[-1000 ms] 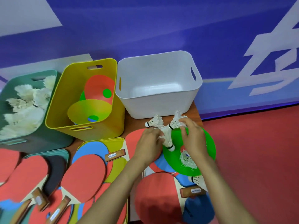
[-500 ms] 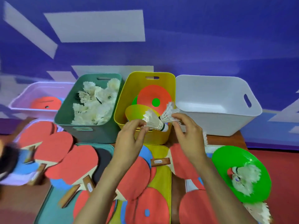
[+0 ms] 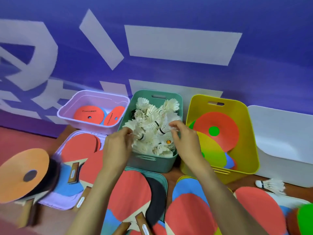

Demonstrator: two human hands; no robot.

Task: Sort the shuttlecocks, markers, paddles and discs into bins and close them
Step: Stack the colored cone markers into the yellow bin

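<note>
Shuttlecocks (image 3: pixel 153 114) fill the green bin (image 3: pixel 152 162) — brown table (image 3: pixel 242 184), blue wall (image 3: pixel 169 14) behind.

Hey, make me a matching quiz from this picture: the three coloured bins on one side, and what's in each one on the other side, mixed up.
Column one:
1. purple bin
2. green bin
3. yellow bin

Column two:
A. shuttlecocks
B. big red and yellow markers
C. flat red discs

Pairs: 1-C, 2-A, 3-B.

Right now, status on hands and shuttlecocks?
Over green bin: left hand pinches one shuttlecock, right hand another. Stray shuttlecock by white bin. Lid off.
</note>
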